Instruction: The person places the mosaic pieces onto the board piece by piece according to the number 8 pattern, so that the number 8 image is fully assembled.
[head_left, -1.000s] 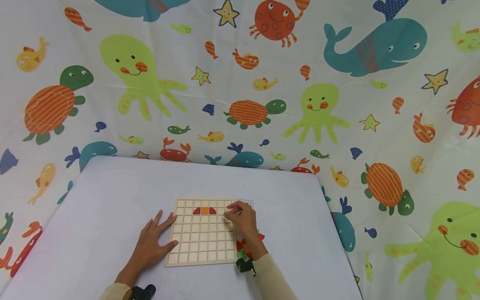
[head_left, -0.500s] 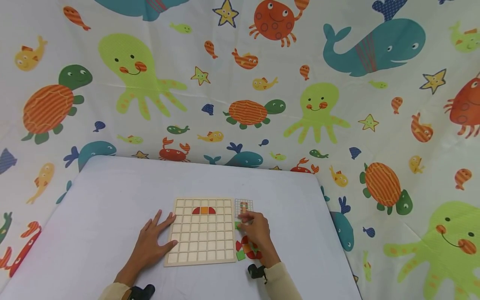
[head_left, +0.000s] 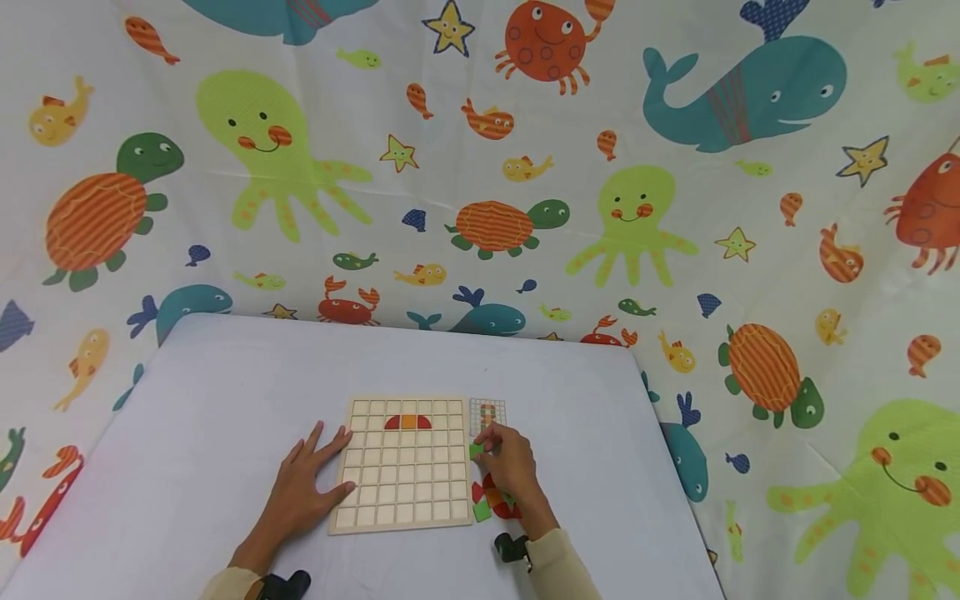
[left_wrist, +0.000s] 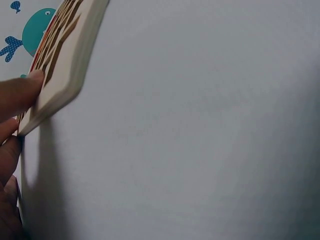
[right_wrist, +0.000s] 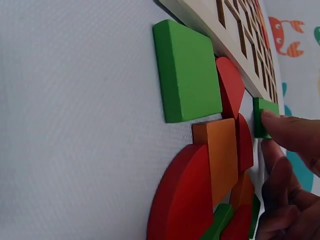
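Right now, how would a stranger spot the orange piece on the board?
On the white table lies a wooden grid board. In its second row from the far edge sits the orange square, the board's only orange piece, with a rounded red piece on either side.

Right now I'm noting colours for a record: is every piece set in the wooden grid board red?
No, the head view shows an orange square between two red pieces in the wooden grid board.
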